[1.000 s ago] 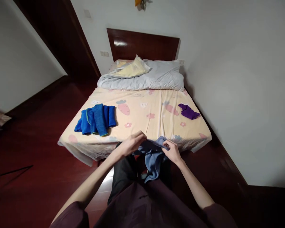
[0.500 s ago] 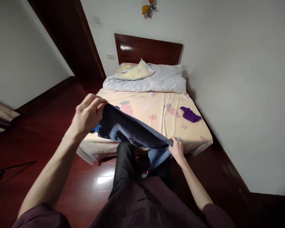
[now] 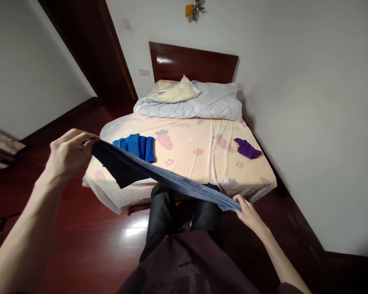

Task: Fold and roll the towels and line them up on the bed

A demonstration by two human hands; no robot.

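A dark blue cloth [image 3: 171,179] with a lighter blue edge is stretched in a long narrow band between my two hands, above the near edge of the bed. My left hand [image 3: 70,151] pinches its dark end, raised at the left. My right hand [image 3: 248,212] is closed on the lighter end, lower and to the right. A dark corner of the cloth hangs down near my left hand. Behind the cloth, folded blue fabric [image 3: 138,147] lies on the bed, partly hidden. A crumpled purple cloth [image 3: 247,148] rests at the bed's right side.
The bed's sheet [image 3: 187,157] has a carrot pattern. A grey quilt [image 3: 214,102] and a pale yellow cloth [image 3: 180,92] lie by the dark wooden headboard [image 3: 193,61]. A wall runs close along the bed's right side. My knees are at the bed's near edge.
My hands have moved apart, the left one outward to the left and the right one right and down. The cloth is now pulled long and narrow, and more of the blue fabric shows.
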